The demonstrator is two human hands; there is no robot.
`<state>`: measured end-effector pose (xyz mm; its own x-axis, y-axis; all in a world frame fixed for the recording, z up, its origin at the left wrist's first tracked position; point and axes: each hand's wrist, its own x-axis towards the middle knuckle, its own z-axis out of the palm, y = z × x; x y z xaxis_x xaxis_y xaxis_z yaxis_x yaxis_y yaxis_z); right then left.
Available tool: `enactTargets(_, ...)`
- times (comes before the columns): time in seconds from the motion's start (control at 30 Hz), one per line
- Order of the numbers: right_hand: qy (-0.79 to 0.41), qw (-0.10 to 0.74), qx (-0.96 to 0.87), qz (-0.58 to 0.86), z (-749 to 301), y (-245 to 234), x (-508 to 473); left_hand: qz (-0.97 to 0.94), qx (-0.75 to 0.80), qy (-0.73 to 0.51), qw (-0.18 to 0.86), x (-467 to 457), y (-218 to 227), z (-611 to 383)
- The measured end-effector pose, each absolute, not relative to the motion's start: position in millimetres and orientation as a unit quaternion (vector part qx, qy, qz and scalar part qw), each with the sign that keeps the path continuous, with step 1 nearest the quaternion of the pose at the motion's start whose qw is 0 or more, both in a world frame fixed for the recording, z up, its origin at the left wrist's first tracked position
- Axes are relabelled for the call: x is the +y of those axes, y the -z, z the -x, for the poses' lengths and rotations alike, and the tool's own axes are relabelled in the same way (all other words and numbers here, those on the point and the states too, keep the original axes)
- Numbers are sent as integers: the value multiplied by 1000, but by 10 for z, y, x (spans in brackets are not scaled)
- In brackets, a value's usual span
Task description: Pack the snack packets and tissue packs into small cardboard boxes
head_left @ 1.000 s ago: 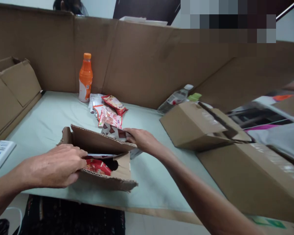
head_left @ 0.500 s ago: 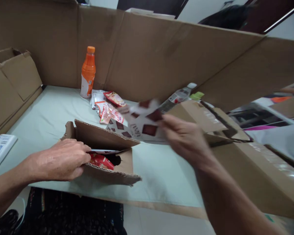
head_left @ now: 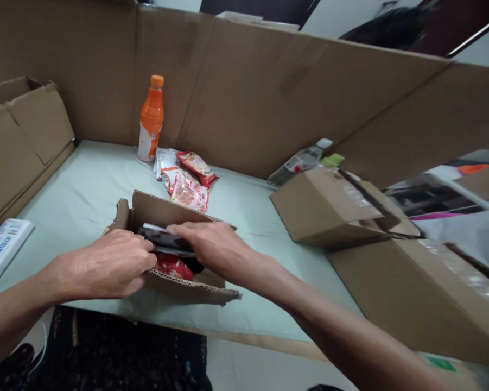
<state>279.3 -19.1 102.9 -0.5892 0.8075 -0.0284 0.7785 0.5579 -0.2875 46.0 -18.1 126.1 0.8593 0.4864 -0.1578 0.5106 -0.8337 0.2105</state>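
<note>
A small open cardboard box (head_left: 214,296) stands near the table's front edge. My left hand (head_left: 109,263) is closed over its left end, fingers inside the opening and thumb by the near wall. My right hand (head_left: 211,244) grips a flat snack packet (head_left: 158,236), dark on the visible side, and holds it inside the box's mouth near my left fingertips. Below it in the box lies a red packet (head_left: 174,267), partly covered by my hands. Behind the box, several snack packets (head_left: 187,190) lie in a loose pile.
An orange drink bottle (head_left: 151,119) stands upright by the tall cardboard wall (head_left: 260,98). A clear bottle (head_left: 301,163) leans at the back right, behind larger cardboard boxes (head_left: 391,282). Another carton (head_left: 28,130) and a white device (head_left: 7,247) are on the left.
My right hand has swung left and down, bringing the white packet with brown squares from above the table into the box. My left hand has stayed at the box.
</note>
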Motion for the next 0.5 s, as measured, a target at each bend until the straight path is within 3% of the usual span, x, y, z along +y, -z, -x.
enactTargets(0.1, -226, -33, -887, 401, -2692, -937, -28, -955, 272, 38, 113, -210, -1265, -454)
enactTargets(0.2, -304, -15, -878, 368, -2674, -921, -19, -955, 280, -29, 89, -238, -1249, -420)
enactTargets(0.3, -303, 92, -872, 372, -2806, -1030, -211, -956, 272, -20, 104, -231, -1224, -387)
enactTargets(0.43, -188, 332, -783, 491, -3281, -1204, -504, -956, 258, 17, 138, -154, -1211, -397)
enactTargets(0.5, -132, 365, -732, 560, -3571, -1120, -522, -956, 259, 19, 136, -113, -1211, -412)
